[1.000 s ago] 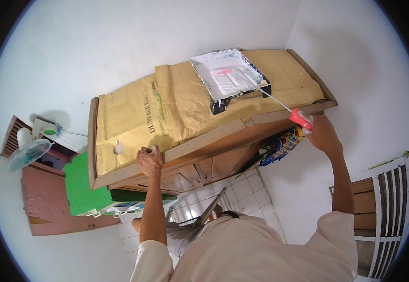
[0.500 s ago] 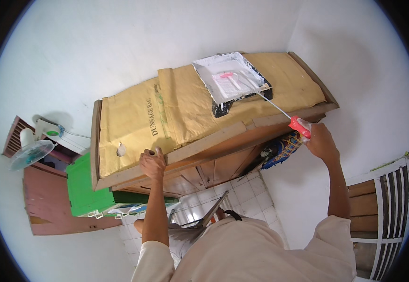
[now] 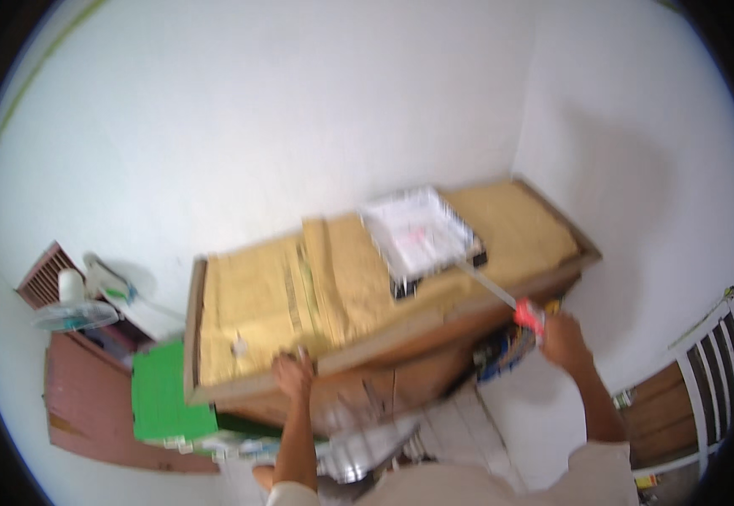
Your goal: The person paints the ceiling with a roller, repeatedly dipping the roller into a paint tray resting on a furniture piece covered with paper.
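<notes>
My right hand [image 3: 562, 339] is closed round the red handle of a paint roller [image 3: 493, 288]. Its long thin rod slants up and left to the paint tray [image 3: 459, 226]. White paint coats the tray, and motion blur hides the roller's head; a pinkish patch shows inside. The tray rests on brown paper sheeting [image 3: 346, 278] that covers the top of a wooden cabinet [image 3: 434, 379]. At the cabinet's near edge, my left hand [image 3: 293, 374] grips the raised wooden rim, its fingers curled over onto the paper.
White walls [image 3: 325, 110] meet in a corner behind the cabinet. On the left are a wall fan [image 3: 76, 314], a green container [image 3: 169, 392] and a reddish-brown door panel [image 3: 88, 396]. A barred white window frame [image 3: 712, 379] stands at right. Pale floor tiles [image 3: 459, 434] lie below.
My view has tilted upward, so the cabinet and tray sit lower in the picture and more wall shows above. Both hands keep their holds on the roller and the rim.
</notes>
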`<state>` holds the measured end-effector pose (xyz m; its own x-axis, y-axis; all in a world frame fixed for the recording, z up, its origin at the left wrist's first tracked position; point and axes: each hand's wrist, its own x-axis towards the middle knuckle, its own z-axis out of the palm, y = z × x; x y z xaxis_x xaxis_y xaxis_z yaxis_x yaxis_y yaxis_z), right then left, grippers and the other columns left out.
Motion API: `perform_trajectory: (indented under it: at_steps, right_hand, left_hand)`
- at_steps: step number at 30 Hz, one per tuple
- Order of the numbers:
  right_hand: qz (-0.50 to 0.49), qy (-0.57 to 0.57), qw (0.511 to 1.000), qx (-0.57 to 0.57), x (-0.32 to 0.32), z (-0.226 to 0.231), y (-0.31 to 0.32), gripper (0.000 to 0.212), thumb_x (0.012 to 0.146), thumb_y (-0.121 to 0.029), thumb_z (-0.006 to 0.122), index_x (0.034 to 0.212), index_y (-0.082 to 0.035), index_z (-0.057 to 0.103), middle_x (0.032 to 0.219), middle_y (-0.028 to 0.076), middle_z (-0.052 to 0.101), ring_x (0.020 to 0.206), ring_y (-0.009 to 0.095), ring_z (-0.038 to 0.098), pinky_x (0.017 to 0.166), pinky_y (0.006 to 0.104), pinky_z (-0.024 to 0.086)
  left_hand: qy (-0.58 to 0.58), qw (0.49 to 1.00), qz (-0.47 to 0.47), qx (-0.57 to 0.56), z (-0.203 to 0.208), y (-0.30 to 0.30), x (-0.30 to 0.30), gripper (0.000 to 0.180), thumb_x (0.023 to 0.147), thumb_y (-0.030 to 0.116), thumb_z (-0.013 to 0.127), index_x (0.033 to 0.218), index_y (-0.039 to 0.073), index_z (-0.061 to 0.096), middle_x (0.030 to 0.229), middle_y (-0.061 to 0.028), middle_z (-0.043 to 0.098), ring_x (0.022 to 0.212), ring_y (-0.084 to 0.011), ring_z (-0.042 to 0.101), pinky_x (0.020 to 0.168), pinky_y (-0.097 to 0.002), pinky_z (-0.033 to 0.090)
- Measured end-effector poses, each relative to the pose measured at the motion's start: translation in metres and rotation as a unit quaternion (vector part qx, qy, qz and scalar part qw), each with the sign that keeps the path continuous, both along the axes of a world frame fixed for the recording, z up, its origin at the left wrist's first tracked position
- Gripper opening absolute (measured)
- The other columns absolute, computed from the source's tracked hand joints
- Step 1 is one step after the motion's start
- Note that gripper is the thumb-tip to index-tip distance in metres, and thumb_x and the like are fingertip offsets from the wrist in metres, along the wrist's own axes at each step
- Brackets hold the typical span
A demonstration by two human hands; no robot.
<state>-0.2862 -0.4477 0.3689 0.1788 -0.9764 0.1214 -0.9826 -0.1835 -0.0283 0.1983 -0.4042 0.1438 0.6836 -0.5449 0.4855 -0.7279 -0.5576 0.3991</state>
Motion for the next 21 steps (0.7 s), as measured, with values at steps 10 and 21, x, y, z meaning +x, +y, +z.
perform_trajectory:
  at_steps: [10, 21]
  right_hand:
    - [0.013, -0.080, 0.996, 0.047, -0.022, -0.040, 0.042, 0.056, 0.073, -0.018, 0.065, 0.124, -0.004, 0.047, 0.084, 0.021, 0.065, 0.083, 0.038, 0.064, 0.076, 0.0479, 0.050]
    - [-0.075, -0.254, 0.963, 0.053, -0.025, -0.165, 0.049, 0.039, 0.072, -0.033, 0.067, 0.084, 0.004, 0.064, 0.082, 0.025, 0.065, 0.084, 0.041, 0.064, 0.077, 0.0461, 0.052]
  left_hand:
    - [0.046, 0.997, -0.047, -0.044, 0.001, 0.007, 0.001, 0.040, 0.070, 0.042, 0.069, 0.074, 0.003, 0.060, 0.075, -0.0148, 0.060, 0.078, -0.0349, 0.058, 0.074, -0.0441, 0.045]
    - [-0.027, 0.997, -0.076, 0.020, -0.007, 0.033, -0.021, 0.067, 0.077, 0.065, 0.053, 0.084, 0.000, 0.064, 0.099, -0.0247, 0.058, 0.104, -0.0392, 0.050, 0.096, -0.0585, 0.026]
